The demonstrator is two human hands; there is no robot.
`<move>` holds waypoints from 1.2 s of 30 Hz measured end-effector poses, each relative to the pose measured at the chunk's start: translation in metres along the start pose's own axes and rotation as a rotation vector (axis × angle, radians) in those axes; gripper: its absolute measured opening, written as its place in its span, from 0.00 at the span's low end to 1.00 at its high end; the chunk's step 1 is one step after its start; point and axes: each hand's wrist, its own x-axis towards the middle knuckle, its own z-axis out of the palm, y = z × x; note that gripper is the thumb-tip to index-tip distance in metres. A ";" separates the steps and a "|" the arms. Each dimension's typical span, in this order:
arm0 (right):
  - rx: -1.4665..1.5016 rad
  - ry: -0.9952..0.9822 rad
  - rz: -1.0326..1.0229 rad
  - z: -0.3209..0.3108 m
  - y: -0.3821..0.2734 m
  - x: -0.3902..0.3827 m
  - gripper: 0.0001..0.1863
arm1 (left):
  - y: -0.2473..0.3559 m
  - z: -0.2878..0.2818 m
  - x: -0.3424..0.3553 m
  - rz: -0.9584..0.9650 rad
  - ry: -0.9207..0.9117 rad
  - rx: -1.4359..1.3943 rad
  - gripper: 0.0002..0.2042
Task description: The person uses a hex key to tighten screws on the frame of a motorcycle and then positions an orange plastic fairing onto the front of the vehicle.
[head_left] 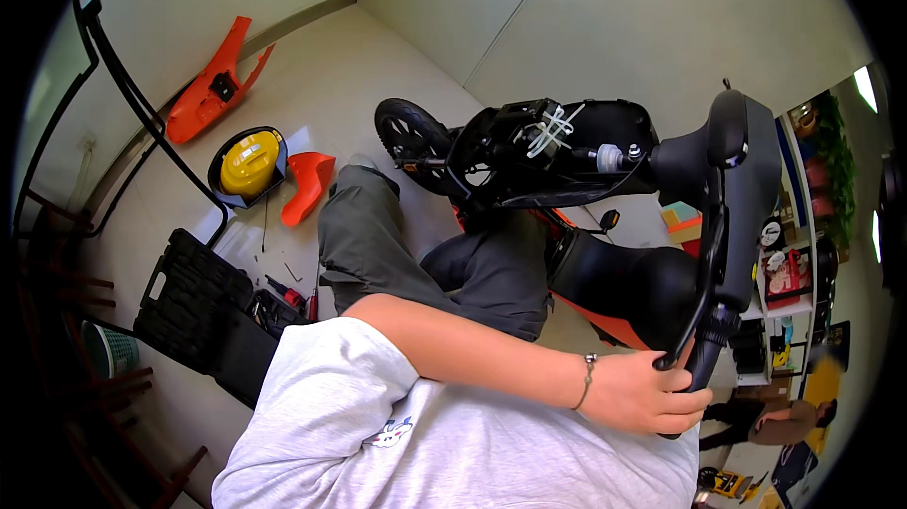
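My left arm reaches across in front of my grey shirt. My left hand [638,397], with a thin bracelet at its wrist, is closed round the black handlebar grip [701,364] of an electric scooter. A curved brake lever [710,293] passes by the fingers. The scooter body [605,136] stands beside my legs with its front part uncovered. White cable ties [552,131] and a clear reservoir [610,158] show inside. Below the handlebar is the black seat [619,284], and the black wheel [411,136] lies further left. My right hand is not visible.
At the left lie an orange body panel [203,104], a yellow hard hat [251,167], a smaller orange piece [304,189] and an open black toolbox [194,296]. A screwdriver [314,303] rests near my leg. Shelves [803,263] and another person [789,421] appear at the right.
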 end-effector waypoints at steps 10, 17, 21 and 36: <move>0.745 -0.412 -0.373 -0.188 -0.198 -0.047 0.18 | -0.013 0.060 -0.054 -0.132 -0.286 -0.319 0.29; 0.672 -0.758 -0.475 -0.252 -0.209 -0.123 0.41 | -0.063 -0.012 -0.141 -0.479 -0.427 -0.428 0.24; 0.375 -0.669 -0.430 -0.282 -0.225 -0.162 0.64 | -0.134 -0.049 -0.169 -0.585 -0.143 -0.158 0.20; 0.295 -0.257 -0.426 -0.252 -0.138 -0.155 0.50 | -0.215 -0.046 -0.227 -0.643 -0.197 0.023 0.23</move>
